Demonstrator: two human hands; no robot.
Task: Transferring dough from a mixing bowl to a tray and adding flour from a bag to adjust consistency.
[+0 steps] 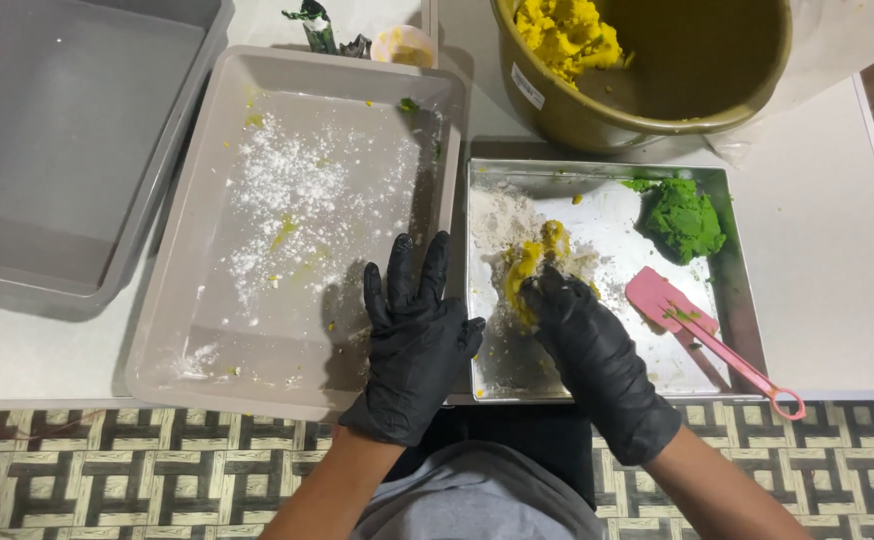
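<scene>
Both my hands wear black gloves. My right hand (582,335) presses its fingertips on a lump of yellow dough (529,265) lying in white flour inside a square metal tray (737,260). My left hand (415,330) lies flat with fingers spread, empty, over the right edge of a grey floured plastic tray (257,300). A mound of green dough (684,218) sits in the metal tray's far right corner. A pink spatula (697,335) lies at the tray's right side, its handle reaching past the near edge.
An olive-coloured bucket (657,110) holding more yellow dough (567,35) stands behind the metal tray. Another grey plastic tray (17,270) sits at the far left. Small wrappers and a round lid (404,44) lie at the back. Patterned floor shows below the white table edge.
</scene>
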